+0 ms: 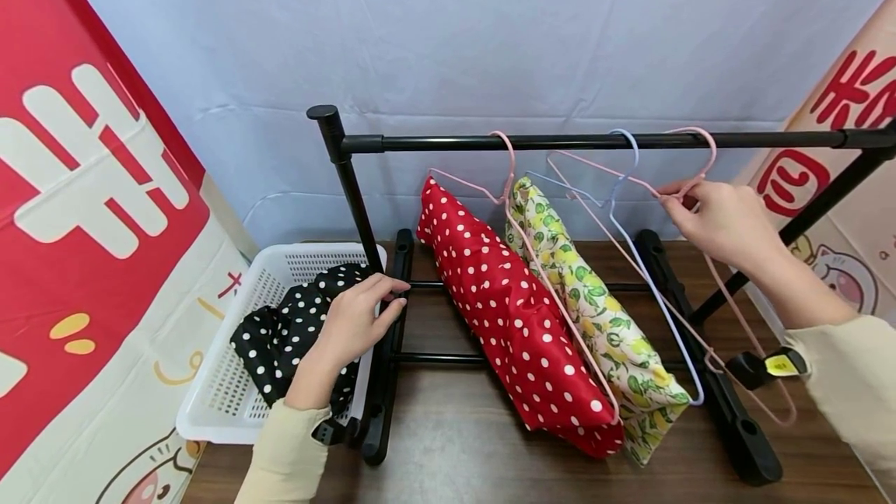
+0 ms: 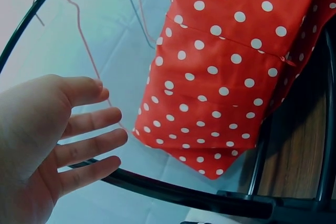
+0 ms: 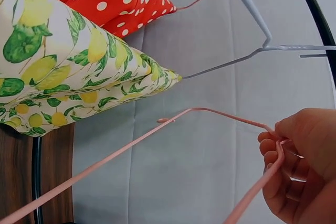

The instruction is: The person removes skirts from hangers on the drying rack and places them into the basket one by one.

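Right, head view: right hand (image 1: 728, 220) pinching bare pink hanger (image 1: 713, 150) on rail (image 1: 455, 143); blue hanger (image 1: 613, 204) crosses it below rail, could snag if tugged. White basket (image 1: 217, 432) below rail's left end. Left wrist: left hand (image 2: 52, 135) open, gripping nothing; red dotted cloth (image 2: 210, 77) below rail. Right wrist: light pinch could slip; lemon cloth (image 3: 79, 61) below rail, in way.

Left sleeve (image 1: 283, 453): plain cream fabric, lightly creased, ending short of the left hand (image 1: 360, 313), which is bare. Right sleeve (image 1: 843, 387): matching cream fabric, loose at the cuff; the right hand (image 1: 728, 220) is likewise bare. Left wrist carries a small black device (image 1: 330, 432), seen only in part. Right wrist carries a black unit (image 1: 747, 370), rounded at one end, with a bright yellow label (image 1: 781, 365); its dark marking is illegible.
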`<state>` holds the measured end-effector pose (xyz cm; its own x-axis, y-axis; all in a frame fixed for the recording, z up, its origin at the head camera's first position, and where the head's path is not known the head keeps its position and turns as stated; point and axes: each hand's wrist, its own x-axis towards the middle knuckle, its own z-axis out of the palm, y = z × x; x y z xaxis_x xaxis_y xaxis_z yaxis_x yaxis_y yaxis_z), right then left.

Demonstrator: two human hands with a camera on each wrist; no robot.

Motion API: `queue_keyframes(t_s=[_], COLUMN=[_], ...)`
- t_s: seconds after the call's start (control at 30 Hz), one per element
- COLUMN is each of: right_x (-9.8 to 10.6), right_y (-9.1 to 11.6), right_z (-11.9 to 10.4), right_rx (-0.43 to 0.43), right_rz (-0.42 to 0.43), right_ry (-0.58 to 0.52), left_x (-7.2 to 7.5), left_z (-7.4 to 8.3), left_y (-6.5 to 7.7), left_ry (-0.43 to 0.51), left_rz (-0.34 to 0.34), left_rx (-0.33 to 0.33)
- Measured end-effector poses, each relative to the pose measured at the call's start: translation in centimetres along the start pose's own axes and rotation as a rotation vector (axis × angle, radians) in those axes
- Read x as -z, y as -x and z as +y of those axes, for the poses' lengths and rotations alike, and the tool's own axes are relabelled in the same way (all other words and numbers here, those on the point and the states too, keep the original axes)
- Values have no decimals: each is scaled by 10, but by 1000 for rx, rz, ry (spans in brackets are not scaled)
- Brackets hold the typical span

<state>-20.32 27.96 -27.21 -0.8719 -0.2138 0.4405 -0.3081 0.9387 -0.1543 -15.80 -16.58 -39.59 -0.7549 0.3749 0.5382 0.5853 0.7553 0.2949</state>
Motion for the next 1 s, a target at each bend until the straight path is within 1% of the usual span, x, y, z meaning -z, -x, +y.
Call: queue_keyframes(t_s=[0.2,0.43,0.8,1.0], right_x=[-2,-4,-6,-6], right_y=[0,0,1,1], right_z=[-1,-1,-2,-1], right_rx=[-17,-42,-60,-70], right_rz=[13,28,25,8], right_ry=[-2,-10,-20,-34], left_x=[-3,-7,-9,-8], left_z=[0,-1,-1,0], left_y=[-3,-4,-2,-2], left_ry=[9,23,25,32], left_rz=[12,9,11,3], left_rx=[42,97,90,85])
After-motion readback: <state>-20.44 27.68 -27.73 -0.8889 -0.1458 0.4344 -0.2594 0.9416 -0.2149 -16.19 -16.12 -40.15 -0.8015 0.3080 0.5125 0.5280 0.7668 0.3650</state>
